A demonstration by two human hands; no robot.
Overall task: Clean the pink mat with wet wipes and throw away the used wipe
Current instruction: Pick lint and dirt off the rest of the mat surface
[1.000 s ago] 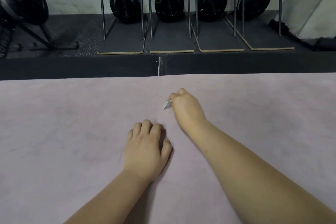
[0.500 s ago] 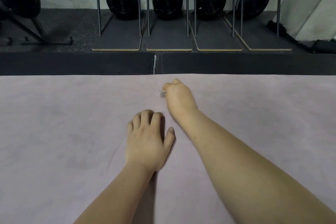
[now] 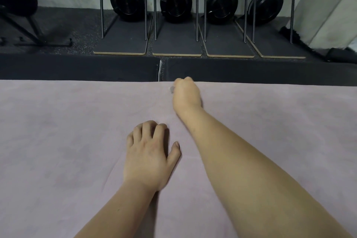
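Fingers of the right hand, curled tight on a mostly hidden wet wipe, have been carried from mid-mat to the pink mat's far edge, so one stroke is judged finished; left hand is pressed down, fingers spread.

Pink mat lies open around both hands; racks beyond.
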